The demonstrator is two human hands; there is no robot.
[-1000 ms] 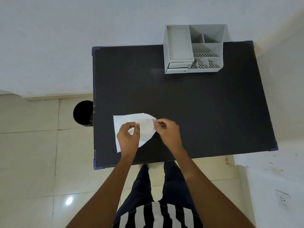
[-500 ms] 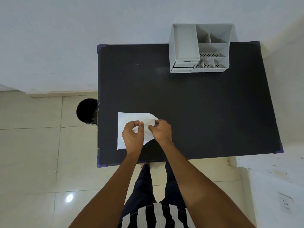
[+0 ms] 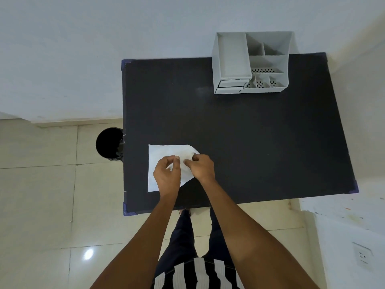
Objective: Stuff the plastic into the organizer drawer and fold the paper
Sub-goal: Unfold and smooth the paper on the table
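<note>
A white sheet of paper (image 3: 162, 153) lies on the black table (image 3: 250, 142) near its front left corner, with its right part lifted and curled over. My left hand (image 3: 167, 176) pinches the paper with thumb and forefinger. My right hand (image 3: 201, 166) sits close beside it and pinches the folded-over right edge. The grey organizer (image 3: 250, 63) stands at the table's far edge, its small drawers (image 3: 231, 86) at the lower left front looking shut. No plastic is visible.
A black round bin (image 3: 108, 144) stands on the tiled floor against the table's left edge. A white wall runs behind the table. A wall socket (image 3: 362, 255) is at the lower right. My legs are under the table's front edge.
My right hand has carried the paper's right edge leftward, toward my left hand, so the hands are now close together. The camera view has shifted slightly.
</note>
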